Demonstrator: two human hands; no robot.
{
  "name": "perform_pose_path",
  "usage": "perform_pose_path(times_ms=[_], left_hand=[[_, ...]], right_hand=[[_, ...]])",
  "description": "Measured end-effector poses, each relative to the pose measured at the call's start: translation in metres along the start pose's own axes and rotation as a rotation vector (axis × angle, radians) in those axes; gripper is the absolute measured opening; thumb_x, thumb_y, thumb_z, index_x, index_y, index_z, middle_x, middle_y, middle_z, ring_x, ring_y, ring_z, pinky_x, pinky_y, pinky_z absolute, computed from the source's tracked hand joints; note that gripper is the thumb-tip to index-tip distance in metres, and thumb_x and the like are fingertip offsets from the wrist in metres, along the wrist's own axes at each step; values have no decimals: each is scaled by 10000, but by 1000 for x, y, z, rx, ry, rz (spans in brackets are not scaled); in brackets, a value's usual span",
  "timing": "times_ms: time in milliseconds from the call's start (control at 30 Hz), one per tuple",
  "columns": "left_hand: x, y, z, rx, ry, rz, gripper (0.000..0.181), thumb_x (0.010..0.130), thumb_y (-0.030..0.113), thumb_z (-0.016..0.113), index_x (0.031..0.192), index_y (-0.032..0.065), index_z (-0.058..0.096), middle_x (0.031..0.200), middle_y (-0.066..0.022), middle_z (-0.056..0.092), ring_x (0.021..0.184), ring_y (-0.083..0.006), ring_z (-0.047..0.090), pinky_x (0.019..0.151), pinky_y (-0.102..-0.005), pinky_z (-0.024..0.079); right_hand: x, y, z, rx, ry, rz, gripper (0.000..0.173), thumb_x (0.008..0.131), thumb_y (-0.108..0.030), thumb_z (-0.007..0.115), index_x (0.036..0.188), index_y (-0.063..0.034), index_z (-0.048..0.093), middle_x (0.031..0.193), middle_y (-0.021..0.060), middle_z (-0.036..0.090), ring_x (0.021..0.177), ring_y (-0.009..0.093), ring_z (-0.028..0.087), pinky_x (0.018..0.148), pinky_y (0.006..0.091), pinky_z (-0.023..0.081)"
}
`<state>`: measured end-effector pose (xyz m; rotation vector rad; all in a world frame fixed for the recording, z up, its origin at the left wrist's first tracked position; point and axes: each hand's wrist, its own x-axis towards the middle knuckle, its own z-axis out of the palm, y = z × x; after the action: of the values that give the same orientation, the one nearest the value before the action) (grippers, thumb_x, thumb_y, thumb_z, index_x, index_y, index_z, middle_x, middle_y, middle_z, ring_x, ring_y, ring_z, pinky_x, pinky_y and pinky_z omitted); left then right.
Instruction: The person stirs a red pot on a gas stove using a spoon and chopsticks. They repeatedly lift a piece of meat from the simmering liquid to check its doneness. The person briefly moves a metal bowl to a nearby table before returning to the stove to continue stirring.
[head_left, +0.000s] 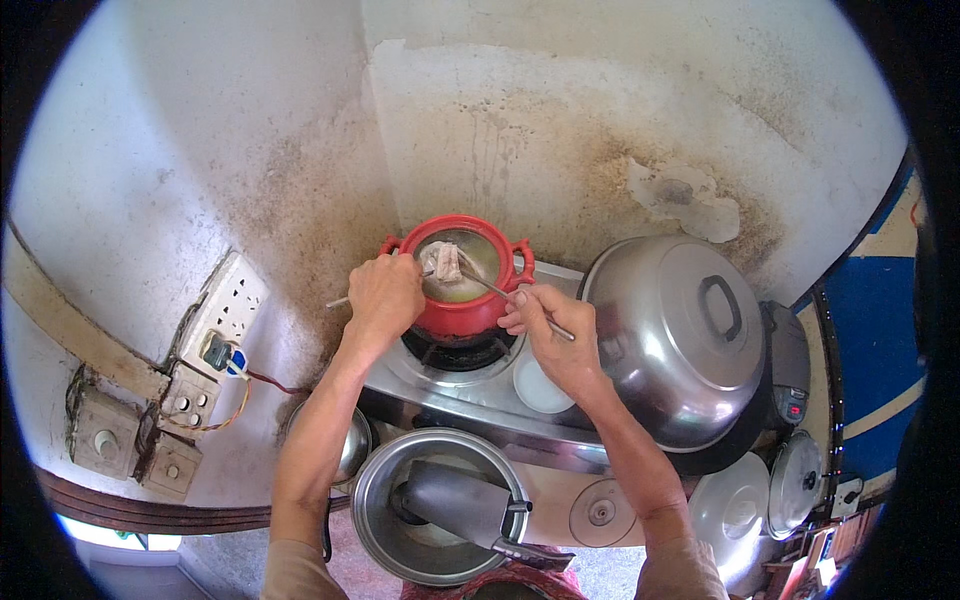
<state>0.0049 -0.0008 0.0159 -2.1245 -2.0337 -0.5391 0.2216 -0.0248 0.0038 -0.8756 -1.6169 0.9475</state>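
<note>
A red two-handled pot (461, 316) stands on the left burner of a gas stove (463, 405), with cloudy liquid inside. At the liquid's surface a pale chunk of what looks like meat (448, 262) sits between two metal utensils. My right hand (553, 330) grips the slim handle of one metal utensil (487, 285), whose tip reaches the chunk. My left hand (386, 294), over the pot's left rim, is closed around another metal utensil (338, 303); its handle end sticks out to the left. Most of that utensil is hidden by the hand.
A large domed metal lid (675, 337) covers the stove's right side. Near my right wrist sits a white dish (541, 384). In front, a metal pot (367, 517) holds a cleaver-like tool (457, 499). A glass lid (602, 513) lies right of it. Left is a power strip (234, 300).
</note>
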Motion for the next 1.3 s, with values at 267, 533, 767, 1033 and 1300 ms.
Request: perform_pose_path(times_ms=[267, 533, 767, 1033, 1300], left_hand=[[6, -9, -4, 26, -23, 42, 112, 699, 68, 588, 709, 50, 697, 727, -214, 651, 708, -381, 655, 646, -467, 518], [19, -21, 7, 52, -26, 88, 104, 740, 138, 611, 725, 66, 684, 707, -214, 632, 678, -398, 632, 614, -480, 505], [20, -18, -5, 59, -41, 74, 110, 752, 132, 607, 744, 75, 700, 740, -210, 642, 714, -394, 635, 629, -481, 507], [24, -9, -18, 53, 31, 64, 117, 768, 139, 608, 792, 104, 718, 724, -204, 645, 707, -379, 646, 631, -467, 518], [6, -7, -25, 179, -98, 24, 115, 675, 77, 609, 740, 45, 697, 761, -187, 670, 743, -345, 671, 662, -436, 528]], right_hand=[[-10, -7, -2, -113, -75, -63, 220, 940, -101, 521, 896, 88, 623, 767, 122, 653, 707, 173, 679, 607, 261, 539], [-2, -16, -10, -123, -139, -48, 199, 931, -130, 532, 911, 47, 620, 667, 133, 644, 642, 163, 677, 557, 278, 520], [23, -40, -25, -104, -141, 56, 261, 953, -164, 505, 912, 59, 635, 772, 100, 645, 675, 144, 655, 590, 249, 530], [60, 2, -1, -244, -166, -67, 258, 881, -122, 540, 707, 65, 570, 585, 225, 544, 527, 297, 615, 500, 389, 444], [59, 14, 10, -311, -145, -213, 258, 853, -110, 572, 652, 49, 539, 598, 264, 479, 527, 409, 531, 488, 447, 389]])
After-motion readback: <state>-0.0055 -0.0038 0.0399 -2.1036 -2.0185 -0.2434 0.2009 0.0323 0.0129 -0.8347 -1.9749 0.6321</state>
